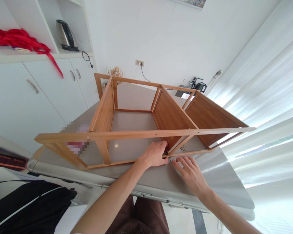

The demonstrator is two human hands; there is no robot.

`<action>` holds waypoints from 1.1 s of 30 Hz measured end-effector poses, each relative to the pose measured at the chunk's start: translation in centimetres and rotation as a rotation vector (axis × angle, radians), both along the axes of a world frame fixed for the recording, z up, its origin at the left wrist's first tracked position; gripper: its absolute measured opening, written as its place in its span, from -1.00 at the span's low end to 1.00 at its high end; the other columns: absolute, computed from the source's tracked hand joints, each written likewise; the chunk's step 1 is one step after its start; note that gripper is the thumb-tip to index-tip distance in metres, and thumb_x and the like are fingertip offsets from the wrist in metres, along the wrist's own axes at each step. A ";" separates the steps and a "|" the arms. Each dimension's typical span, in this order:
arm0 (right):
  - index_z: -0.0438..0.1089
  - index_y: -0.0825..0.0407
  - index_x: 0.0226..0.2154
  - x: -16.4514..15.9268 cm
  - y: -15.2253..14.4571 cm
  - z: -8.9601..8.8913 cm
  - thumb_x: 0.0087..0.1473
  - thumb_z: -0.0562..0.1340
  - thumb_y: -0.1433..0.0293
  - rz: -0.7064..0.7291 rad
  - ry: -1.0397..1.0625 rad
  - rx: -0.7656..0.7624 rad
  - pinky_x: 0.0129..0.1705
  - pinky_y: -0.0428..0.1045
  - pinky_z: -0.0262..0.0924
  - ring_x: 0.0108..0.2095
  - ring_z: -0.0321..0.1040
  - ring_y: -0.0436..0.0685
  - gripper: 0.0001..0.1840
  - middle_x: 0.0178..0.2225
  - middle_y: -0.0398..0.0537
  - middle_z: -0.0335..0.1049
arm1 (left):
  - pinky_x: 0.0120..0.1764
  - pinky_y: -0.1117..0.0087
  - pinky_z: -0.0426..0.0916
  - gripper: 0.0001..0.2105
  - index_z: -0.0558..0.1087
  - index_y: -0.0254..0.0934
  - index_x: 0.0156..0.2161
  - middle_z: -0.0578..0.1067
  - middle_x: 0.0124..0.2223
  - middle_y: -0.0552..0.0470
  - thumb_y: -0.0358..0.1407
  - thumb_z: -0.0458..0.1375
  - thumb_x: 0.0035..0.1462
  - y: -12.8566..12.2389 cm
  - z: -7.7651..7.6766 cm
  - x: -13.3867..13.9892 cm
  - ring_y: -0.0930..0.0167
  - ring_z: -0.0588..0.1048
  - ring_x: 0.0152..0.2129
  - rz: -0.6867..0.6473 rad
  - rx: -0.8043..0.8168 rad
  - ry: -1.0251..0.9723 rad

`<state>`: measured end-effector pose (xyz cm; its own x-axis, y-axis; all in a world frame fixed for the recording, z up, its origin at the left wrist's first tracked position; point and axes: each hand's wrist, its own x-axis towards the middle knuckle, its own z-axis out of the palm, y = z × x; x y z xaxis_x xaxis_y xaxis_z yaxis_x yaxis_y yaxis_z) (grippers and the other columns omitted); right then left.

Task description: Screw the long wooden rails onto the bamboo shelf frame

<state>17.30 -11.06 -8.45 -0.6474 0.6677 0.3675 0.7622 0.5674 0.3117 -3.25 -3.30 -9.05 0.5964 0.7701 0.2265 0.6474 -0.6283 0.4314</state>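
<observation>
- Below both sets of fingers, nearest the camera, are the person's dark brown trousers (148, 216); well to the fingers' left is a heap of black fabric with a white cord (31, 201).
- The right hand (190, 170) hovers low over the tabletop, its fingers bent and loosely spread; a thin dark metal piece (170, 159) lies at the thumb and index fingertips, and whether they grip it I cannot tell.
- The left hand (155, 155) is curled closed around the near lower rail of a light-brown wooden shelf rack (136, 134), at the foot of its middle panel, the thumb on the near side.
- The rack lies on its side, in front of and around the left fingers, stretching away to both sides of them, its panels standing on edge.
- Just beyond the right fingertips, inside the rack, is a small cluster of slim metal pieces (183, 148).
- Under all the fingers spreads a smooth grey tabletop (224, 172) with rounded corners.
- Well to the right of the right fingers hang sheer white curtains (266, 107).
- Far beyond the left fingers, leftward, is a white cabinet with curved handles (44, 81), bearing a silver-and-black electric kettle (64, 35) and a tangled red ribbon (21, 40).
- Farthest ahead of the fingers, a wall socket (139, 62) holds a plug.
</observation>
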 end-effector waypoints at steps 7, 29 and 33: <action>0.42 0.07 -0.20 -0.3 0.2 0.2 0.23 0.10 0.60 0.013 -0.054 0.032 -0.08 0.09 0.07 -0.25 0.25 0.16 -0.78 -0.34 -0.02 0.36 | -0.17 0.24 0.32 -0.72 0.21 -0.20 -0.19 0.52 -0.16 -0.02 -0.18 0.17 0.04 -0.1 0.0 -0.1 0.23 0.51 -0.23 -0.004 0.004 -0.015; 0.39 0.07 -0.13 0.5 0.3 -1.8 0.31 0.03 0.51 -0.047 0.084 -0.092 -0.17 0.06 0.17 -0.25 0.31 0.16 -0.77 -0.23 0.02 0.39 | -0.15 0.25 0.34 -0.68 0.23 -0.21 -0.16 0.52 -0.12 -0.05 -0.19 0.18 0.01 0.1 -0.2 0.0 0.22 0.51 -0.19 -0.011 -0.011 -0.054; 0.39 0.06 -0.12 0.5 0.2 -2.1 0.30 0.04 0.51 -0.061 0.107 -0.105 -0.16 0.06 0.18 -0.24 0.32 0.16 -0.77 -0.25 0.00 0.39 | -0.13 0.26 0.35 -0.69 0.23 -0.21 -0.15 0.52 -0.12 -0.04 -0.20 0.18 0.02 0.1 -0.3 0.0 0.24 0.51 -0.19 -0.012 -0.002 -0.068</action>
